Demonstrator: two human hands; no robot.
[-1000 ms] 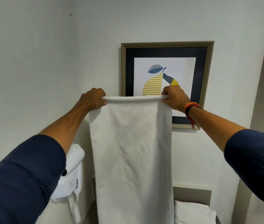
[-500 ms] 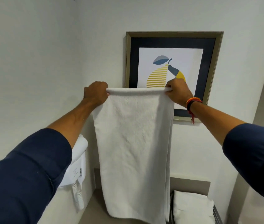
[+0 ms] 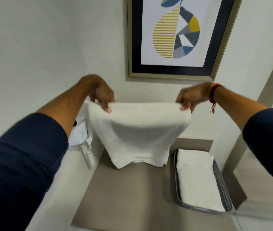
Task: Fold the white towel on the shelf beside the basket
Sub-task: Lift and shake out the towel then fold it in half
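The white towel (image 3: 137, 132) hangs from both hands above the grey-brown shelf (image 3: 125, 194), its lower end bunched on the shelf's back part. My left hand (image 3: 101, 95) pinches the towel's top left corner. My right hand (image 3: 191, 97), with an orange band at the wrist, pinches the top right corner. To the right on the shelf stands the grey mesh basket (image 3: 222, 189), which holds another folded white towel (image 3: 197, 179).
A white wall-mounted hair dryer (image 3: 80, 135) with a coiled cord sits at the left wall, close to my left arm. A framed pear picture (image 3: 177, 35) hangs on the back wall above the shelf.
Both hands have come down from picture height with the towel, and its lower end now rests on the shelf. The view has tilted down, showing the shelf and basket.
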